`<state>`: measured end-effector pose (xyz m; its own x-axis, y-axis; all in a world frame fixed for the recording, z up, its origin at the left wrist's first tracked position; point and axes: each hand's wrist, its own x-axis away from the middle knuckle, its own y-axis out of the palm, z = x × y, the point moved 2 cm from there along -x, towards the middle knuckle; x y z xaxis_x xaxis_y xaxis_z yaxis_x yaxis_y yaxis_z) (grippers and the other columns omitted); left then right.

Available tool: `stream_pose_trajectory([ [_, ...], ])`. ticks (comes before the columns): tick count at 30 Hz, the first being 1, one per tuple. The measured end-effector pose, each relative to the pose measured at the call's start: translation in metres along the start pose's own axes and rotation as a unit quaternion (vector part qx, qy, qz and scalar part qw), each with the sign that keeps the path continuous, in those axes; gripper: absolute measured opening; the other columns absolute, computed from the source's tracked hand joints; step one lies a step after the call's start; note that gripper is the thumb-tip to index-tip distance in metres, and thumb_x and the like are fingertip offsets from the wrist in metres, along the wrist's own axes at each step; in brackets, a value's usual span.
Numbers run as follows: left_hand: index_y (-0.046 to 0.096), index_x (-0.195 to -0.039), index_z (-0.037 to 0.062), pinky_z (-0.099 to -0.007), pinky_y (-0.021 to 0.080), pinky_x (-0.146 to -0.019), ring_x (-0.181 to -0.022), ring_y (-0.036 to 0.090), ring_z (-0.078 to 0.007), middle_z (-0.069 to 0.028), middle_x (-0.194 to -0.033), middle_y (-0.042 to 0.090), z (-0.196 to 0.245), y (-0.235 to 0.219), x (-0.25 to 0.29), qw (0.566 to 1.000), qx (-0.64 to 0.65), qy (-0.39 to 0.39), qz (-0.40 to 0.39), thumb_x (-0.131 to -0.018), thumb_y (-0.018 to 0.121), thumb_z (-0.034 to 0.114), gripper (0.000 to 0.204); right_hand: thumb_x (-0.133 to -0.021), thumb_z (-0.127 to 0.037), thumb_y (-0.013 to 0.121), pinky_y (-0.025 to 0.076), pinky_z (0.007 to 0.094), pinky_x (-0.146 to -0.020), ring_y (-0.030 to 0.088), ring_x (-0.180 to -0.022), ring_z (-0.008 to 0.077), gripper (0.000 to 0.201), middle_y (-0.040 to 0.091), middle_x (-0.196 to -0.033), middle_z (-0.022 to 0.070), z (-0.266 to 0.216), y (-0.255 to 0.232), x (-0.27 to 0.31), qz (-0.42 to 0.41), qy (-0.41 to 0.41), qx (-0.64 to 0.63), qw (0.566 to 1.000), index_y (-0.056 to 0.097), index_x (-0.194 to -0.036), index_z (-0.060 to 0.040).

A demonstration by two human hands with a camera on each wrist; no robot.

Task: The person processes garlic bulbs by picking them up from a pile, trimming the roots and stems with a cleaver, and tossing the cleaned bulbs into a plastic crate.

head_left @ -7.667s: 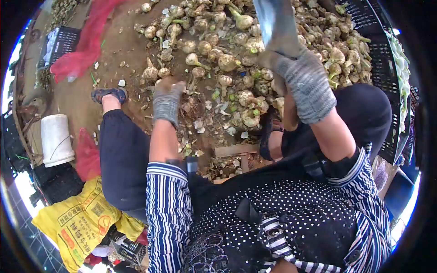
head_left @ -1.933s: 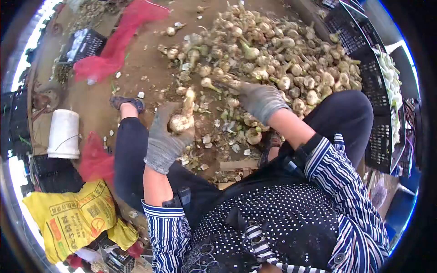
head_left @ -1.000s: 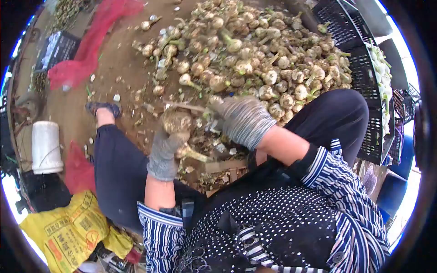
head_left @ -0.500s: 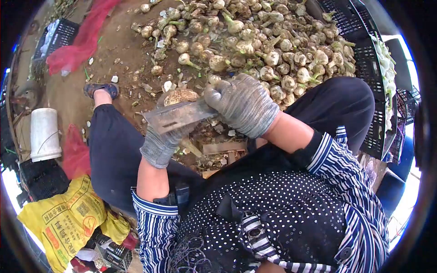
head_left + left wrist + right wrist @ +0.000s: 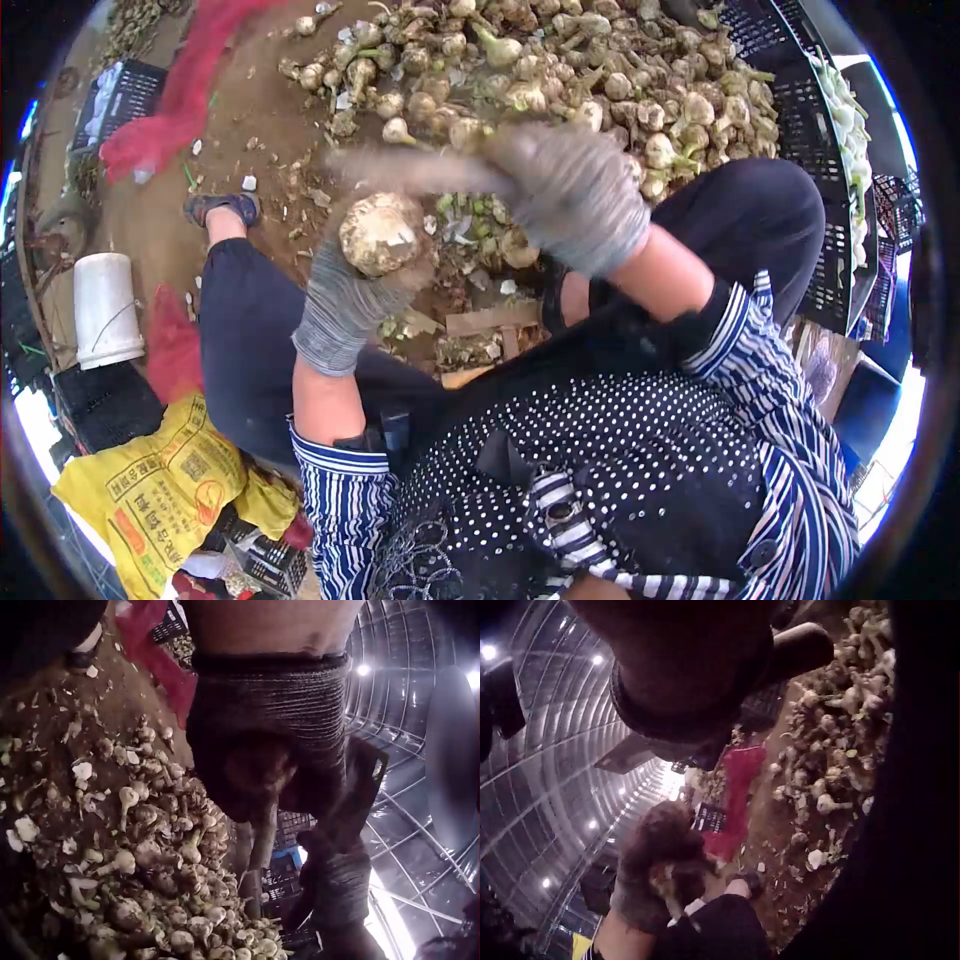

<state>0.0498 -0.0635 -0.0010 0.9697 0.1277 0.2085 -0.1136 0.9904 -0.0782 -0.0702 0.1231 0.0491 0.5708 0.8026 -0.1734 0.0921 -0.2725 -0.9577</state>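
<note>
A gloved left hand [image 5: 345,305] grips a large bulb [image 5: 380,235], its pale, flat-looking face turned up in the head view. The bulb's stem [image 5: 262,836] points away from the palm in the left wrist view. Above the bulb, the gloved right hand [image 5: 580,200] holds a knife by its handle, fingers curled round it. The blade [image 5: 415,170] is motion-blurred and reaches left over the bulb; whether they touch is unclear. In the right wrist view the broad blade [image 5: 626,754] stands apart from the left hand [image 5: 649,874], and the handle's end [image 5: 802,649] sticks out.
Many bulbs [image 5: 690,110] lie heaped ahead and to the right, beside black crates [image 5: 815,130] with white stalks. Peelings litter the ground between the legs. At left are red netting [image 5: 170,130], a white bucket [image 5: 105,310] and a yellow sack [image 5: 165,490].
Half a second ago the blade lay across the bulb; it has since moved up, uncovering the bulb's pale face. The right hand has shifted slightly right, while the left still grips the bulb.
</note>
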Motion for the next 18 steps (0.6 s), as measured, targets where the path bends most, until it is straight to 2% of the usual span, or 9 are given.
stream_pose_trajectory([
  [2,0.042,-0.124,0.0055,-0.0283,0.048,-0.087,-0.097,0.057,-0.0149,-0.0062,-0.109,0.058,-0.006,0.003,-0.007,0.996,-0.067,0.05,-0.019,-0.066,0.077,0.007,0.068,-0.077,-0.016,0.053,0.047,0.0388,-0.063,0.062,-0.07,0.0251,0.014,0.059,-0.074,0.009,-0.014,-0.003,0.001,0.023,-0.1,-0.02,0.995,0.055,-0.086,-0.0061],
  [4,0.04,-0.125,0.0035,-0.0266,0.05,-0.082,-0.093,0.058,-0.0137,-0.0063,-0.106,0.058,-0.022,0.012,-0.017,0.971,0.203,-0.115,-0.057,-0.066,0.078,0.008,0.07,-0.076,-0.017,0.054,0.047,0.0389,-0.062,0.061,-0.07,0.0255,0.014,0.06,-0.075,0.0091,-0.012,0.004,0.003,0.022,-0.105,-0.017,0.994,0.055,-0.086,-0.0063],
  [5,0.04,-0.125,0.0035,-0.0266,0.05,-0.082,-0.093,0.058,-0.0137,-0.0063,-0.106,0.058,-0.026,0.017,-0.016,0.971,0.199,-0.121,-0.054,-0.066,0.078,0.008,0.07,-0.076,-0.018,0.054,0.047,0.039,-0.061,0.061,-0.07,0.0258,0.015,0.06,-0.076,0.0092,-0.011,0.008,0.006,0.019,-0.111,-0.015,0.994,0.055,-0.085,-0.0065],
  [7,0.053,-0.111,0.0027,-0.0287,0.049,-0.083,-0.093,0.059,-0.0155,-0.0056,-0.103,0.061,-0.001,0.042,-0.02,0.989,0.115,-0.088,0.041,-0.073,0.074,0.017,0.046,-0.076,-0.018,0.058,0.046,0.0396,-0.058,0.059,-0.065,0.0304,0.013,0.058,-0.07,0.0111,0.003,0.004,0.001,0.087,-0.035,-0.079,0.992,0.055,-0.084,-0.0078],
  [9,0.05,-0.114,0.0015,-0.0294,0.051,-0.079,-0.091,0.059,-0.0158,-0.008,-0.099,0.061,-0.02,0.057,-0.045,0.978,0.138,-0.152,-0.035,-0.071,0.075,0.016,0.052,-0.078,-0.018,0.061,0.047,0.0397,-0.058,0.059,-0.065,0.0331,0.014,0.059,-0.068,0.0126,0.008,-0.013,-0.004,0.175,0.15,-0.195,0.953,0.056,-0.085,-0.0064],
  [11,0.043,-0.12,0.0004,-0.0299,0.054,-0.071,-0.088,0.059,-0.0155,-0.0089,-0.1,0.06,-0.03,0.078,-0.071,0.974,0.137,-0.165,-0.073,-0.07,0.075,0.019,0.062,-0.078,-0.019,0.066,0.048,0.0367,-0.06,0.061,-0.067,0.0306,0.02,0.062,-0.073,0.0143,0.021,-0.019,-0.002,0.168,0.238,-0.294,0.91,0.057,-0.09,-0.0048],
  [12,0.038,-0.123,0.0007,-0.0294,0.055,-0.068,-0.083,0.061,-0.0187,-0.0121,-0.098,0.06,-0.021,0.088,-0.079,0.958,0.211,-0.188,-0.056,-0.068,0.078,0.016,0.071,-0.077,-0.019,0.068,0.048,0.0324,-0.061,0.062,-0.067,0.0232,0.026,0.065,-0.078,0.013,0.025,-0.023,-0.001,0.183,0.232,-0.332,0.896,0.059,-0.097,-0.0044],
  [15,0.033,-0.128,0.0024,-0.0368,0.057,-0.061,-0.086,0.061,-0.0238,-0.0138,-0.108,0.056,-0.03,0.112,-0.108,0.917,0.296,-0.224,-0.143,-0.075,0.071,0.021,0.068,-0.077,-0.019,0.069,0.048,0.0308,-0.063,0.061,-0.068,0.0176,0.03,0.066,-0.079,0.0108,0.036,-0.019,0.004,0.204,0.244,-0.339,0.885,0.06,-0.102,-0.0045],
  [18,0.037,-0.125,0.0053,-0.0367,0.056,-0.059,-0.086,0.061,-0.0247,-0.0116,-0.107,0.056,-0.043,0.09,-0.122,0.942,0.235,-0.235,-0.038,-0.075,0.07,0.019,0.062,-0.079,-0.015,0.067,0.047,0.0262,-0.065,0.058,-0.071,0.0108,0.025,0.066,-0.081,0.0043,0.04,-0.021,0.001,0.154,0.307,-0.309,0.887,0.063,-0.101,-0.0047],
])
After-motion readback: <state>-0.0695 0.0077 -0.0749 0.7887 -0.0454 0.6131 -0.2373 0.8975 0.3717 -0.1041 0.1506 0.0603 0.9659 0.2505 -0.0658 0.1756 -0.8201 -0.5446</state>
